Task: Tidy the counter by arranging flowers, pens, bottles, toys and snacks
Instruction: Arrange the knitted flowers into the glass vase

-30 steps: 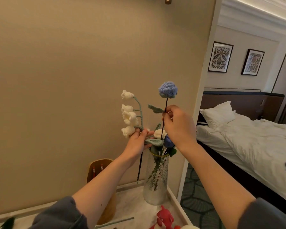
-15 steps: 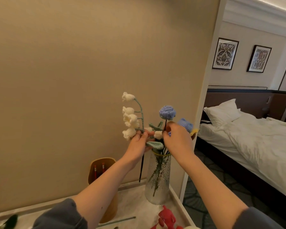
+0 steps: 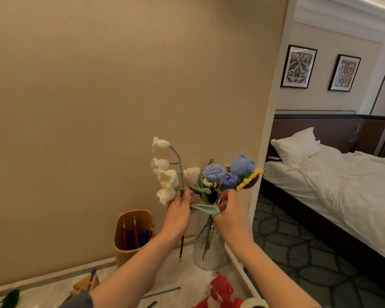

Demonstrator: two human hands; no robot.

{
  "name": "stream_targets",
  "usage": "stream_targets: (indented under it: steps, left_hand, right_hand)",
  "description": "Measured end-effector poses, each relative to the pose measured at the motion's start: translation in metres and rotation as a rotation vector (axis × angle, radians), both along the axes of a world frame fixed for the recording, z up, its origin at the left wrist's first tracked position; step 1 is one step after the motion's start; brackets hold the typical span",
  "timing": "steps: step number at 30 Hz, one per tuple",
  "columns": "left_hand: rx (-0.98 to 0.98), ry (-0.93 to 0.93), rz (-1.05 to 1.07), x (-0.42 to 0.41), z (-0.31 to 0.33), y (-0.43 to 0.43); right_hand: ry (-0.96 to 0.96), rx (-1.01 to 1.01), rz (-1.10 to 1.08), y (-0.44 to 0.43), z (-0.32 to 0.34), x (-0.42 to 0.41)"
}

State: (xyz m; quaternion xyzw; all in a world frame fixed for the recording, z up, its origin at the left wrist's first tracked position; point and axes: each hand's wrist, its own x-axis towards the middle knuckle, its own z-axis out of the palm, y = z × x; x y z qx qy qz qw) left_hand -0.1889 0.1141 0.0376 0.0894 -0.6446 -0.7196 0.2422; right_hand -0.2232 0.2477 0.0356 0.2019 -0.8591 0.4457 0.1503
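Note:
A clear glass vase (image 3: 208, 252) stands at the counter's right end and holds several crocheted flowers: a blue rose (image 3: 214, 172), a blue tulip (image 3: 242, 166), a sunflower (image 3: 249, 180). My left hand (image 3: 178, 213) grips the stem of a white bell-flower sprig (image 3: 165, 172) just left of the vase; the stem's dark end hangs outside the glass. My right hand (image 3: 230, 215) is at the vase mouth, fingers pinched around the stems under the blue rose. A green leaf (image 3: 206, 208) lies between both hands.
A tan pen holder (image 3: 132, 235) with red and blue pens stands left of the vase against the wall. A red plush toy (image 3: 218, 293) lies in front of the vase. A loose green stem (image 3: 162, 292) rests on the marble counter (image 3: 182, 278). A bed is beyond the counter's right edge.
My right hand has pushed the blue rose down into the vase, so its head now sits level with the other blooms. My left hand kept hold of the white sprig.

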Motion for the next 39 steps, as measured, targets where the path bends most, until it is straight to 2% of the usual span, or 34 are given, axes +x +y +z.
stream_targets:
  steps: [3, 5, 7, 10, 14, 17, 23, 28, 32, 37, 39]
  left_hand:
    - [-0.001, -0.067, 0.0, -0.002, -0.015, 0.008]
    - [0.008, -0.109, -0.014, -0.004, -0.021, 0.015]
    - [-0.007, -0.138, -0.017, -0.006, -0.026, 0.021]
    - [-0.017, -0.158, 0.007, -0.009, -0.027, 0.026]
    - [0.028, -0.127, 0.021, -0.011, -0.029, 0.026]
    - [0.027, -0.115, 0.028, -0.012, -0.032, 0.023]
    - [0.076, -0.124, 0.087, -0.014, -0.033, 0.012]
    - [0.08, -0.182, 0.144, -0.017, -0.029, -0.009]
    - [0.127, -0.202, 0.104, -0.015, -0.024, -0.025]
    - [0.033, -0.202, 0.105, -0.004, -0.026, -0.028]
    - [-0.006, -0.189, 0.138, 0.008, -0.024, -0.023]
  right_hand:
    - [-0.052, 0.219, -0.109, 0.015, -0.018, -0.008]
    - [-0.167, 0.25, -0.13, 0.022, -0.022, -0.02]
    - [-0.297, 0.171, -0.098, 0.023, -0.023, -0.033]
    - [-0.489, -0.052, 0.04, 0.021, -0.023, -0.054]
    - [-0.563, -0.136, 0.243, 0.017, -0.031, -0.071]
    - [-0.585, -0.2, 0.317, 0.017, -0.037, -0.073]
    - [-0.491, -0.337, 0.288, 0.007, -0.035, -0.061]
    - [-0.409, -0.063, 0.148, -0.014, -0.032, -0.04]
    - [-0.54, 0.137, 0.205, -0.019, -0.027, -0.028]
    - [-0.401, 0.027, 0.181, -0.013, -0.026, -0.017]
    - [-0.494, 0.066, 0.192, -0.008, -0.024, -0.011]
